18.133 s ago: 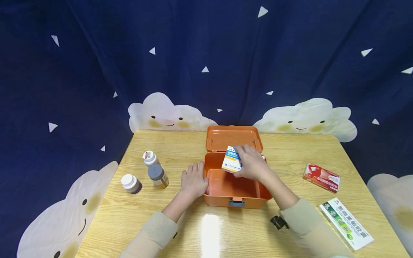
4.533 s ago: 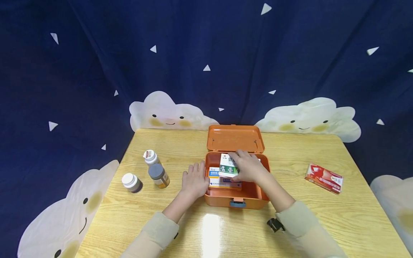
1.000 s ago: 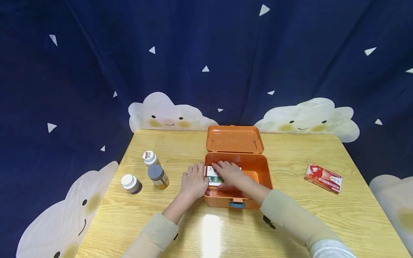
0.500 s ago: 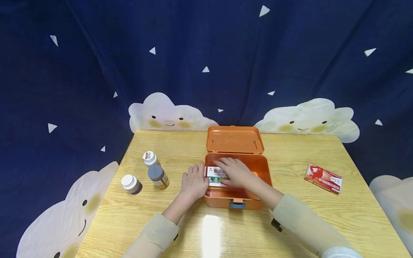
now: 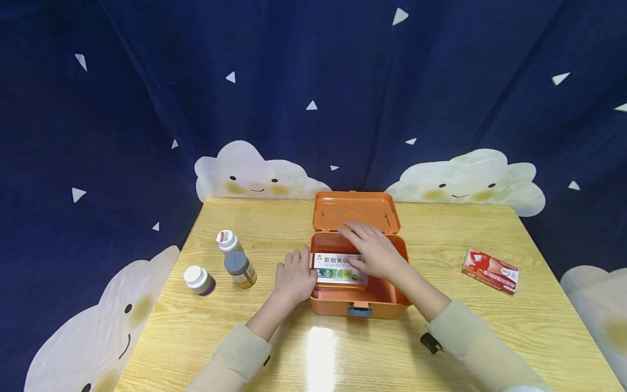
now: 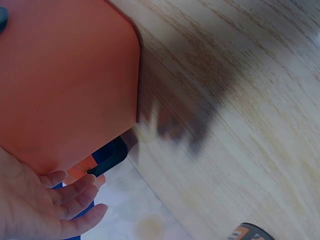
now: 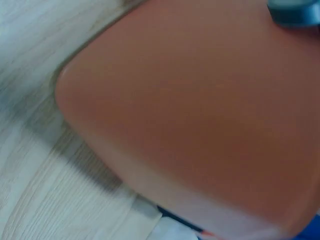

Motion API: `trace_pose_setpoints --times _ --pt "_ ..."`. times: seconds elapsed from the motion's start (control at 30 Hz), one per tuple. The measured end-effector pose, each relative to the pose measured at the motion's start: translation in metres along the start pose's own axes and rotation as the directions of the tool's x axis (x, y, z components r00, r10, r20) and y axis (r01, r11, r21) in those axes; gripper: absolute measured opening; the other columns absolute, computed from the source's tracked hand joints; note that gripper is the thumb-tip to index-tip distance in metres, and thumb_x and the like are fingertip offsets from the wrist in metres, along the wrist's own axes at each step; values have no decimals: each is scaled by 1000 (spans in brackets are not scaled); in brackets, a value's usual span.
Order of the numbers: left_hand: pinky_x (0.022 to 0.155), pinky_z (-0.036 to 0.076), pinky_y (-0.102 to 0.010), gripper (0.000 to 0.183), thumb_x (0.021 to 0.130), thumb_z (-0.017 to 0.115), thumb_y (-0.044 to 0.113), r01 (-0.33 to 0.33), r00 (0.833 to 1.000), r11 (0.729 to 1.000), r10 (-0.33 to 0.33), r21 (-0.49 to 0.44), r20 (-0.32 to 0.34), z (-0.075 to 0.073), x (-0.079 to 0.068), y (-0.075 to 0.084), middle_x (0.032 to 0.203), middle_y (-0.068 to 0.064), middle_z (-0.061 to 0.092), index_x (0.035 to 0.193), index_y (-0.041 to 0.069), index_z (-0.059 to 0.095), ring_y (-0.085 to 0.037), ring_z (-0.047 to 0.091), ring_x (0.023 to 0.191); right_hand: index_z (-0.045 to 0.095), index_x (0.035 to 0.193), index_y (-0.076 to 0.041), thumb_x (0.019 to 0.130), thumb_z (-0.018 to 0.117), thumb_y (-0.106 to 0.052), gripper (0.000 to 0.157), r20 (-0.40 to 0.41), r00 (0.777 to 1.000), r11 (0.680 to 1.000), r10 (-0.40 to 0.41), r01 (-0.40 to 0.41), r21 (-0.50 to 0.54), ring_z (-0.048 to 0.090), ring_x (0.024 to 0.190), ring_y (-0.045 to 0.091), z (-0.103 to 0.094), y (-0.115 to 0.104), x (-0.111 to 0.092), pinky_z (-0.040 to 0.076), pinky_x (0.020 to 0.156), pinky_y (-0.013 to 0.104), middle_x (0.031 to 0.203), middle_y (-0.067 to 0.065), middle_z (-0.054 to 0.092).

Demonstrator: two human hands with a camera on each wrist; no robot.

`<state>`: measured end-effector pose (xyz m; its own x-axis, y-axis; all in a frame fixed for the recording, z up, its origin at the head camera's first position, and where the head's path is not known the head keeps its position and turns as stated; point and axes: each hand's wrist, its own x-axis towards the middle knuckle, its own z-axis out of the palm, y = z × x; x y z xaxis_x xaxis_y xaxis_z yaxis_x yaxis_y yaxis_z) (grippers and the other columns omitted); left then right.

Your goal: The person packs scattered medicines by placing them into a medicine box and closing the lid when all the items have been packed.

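Count now: one white-green carton (image 5: 338, 269) in one orange case (image 5: 329, 306), between left hand (image 5: 295, 275) and right hand (image 5: 376, 251); three bottles (image 5: 240, 269) beyond the left, one red carton (image 5: 491, 271) beyond the right | long axis hand-to-hand, print upright | left relaxed against case, right released above carton | left wrist alone catches dark handle (image 6: 119, 152)

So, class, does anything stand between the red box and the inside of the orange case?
Yes: the right hand and forearm reach over the right side of the case, whose right wall would also need clearing. The lid is open; only bare table lies between the red box and that wall.
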<state>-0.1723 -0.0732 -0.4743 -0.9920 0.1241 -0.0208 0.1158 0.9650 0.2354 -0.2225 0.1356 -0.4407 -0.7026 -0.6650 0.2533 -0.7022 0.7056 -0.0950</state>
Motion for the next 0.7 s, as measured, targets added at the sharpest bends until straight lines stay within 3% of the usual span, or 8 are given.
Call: trace_pose_setpoints --times 0.33,0.7 --pt "79 39 -45 55 86 46 28 5 1000 1000 -5 -14 6 -1 -1 0 112 -13 48 135 6 34 -29 44 103 37 138 -12 76 70 -34 73 -99 991 996 90 -91 -10 32 128 36 -7 30 -10 23 103 54 138 16 37" --pt "79 39 -45 54 86 44 27 -1 1000 1000 1 -11 3 1 0 -1 112 -13 48 134 6 34 -29 44 102 37 139 -11 76 68 -37 75 -202 954 975 223 -217 52 31 127 39 -10 65 -30 21 103 54 139 20 35"
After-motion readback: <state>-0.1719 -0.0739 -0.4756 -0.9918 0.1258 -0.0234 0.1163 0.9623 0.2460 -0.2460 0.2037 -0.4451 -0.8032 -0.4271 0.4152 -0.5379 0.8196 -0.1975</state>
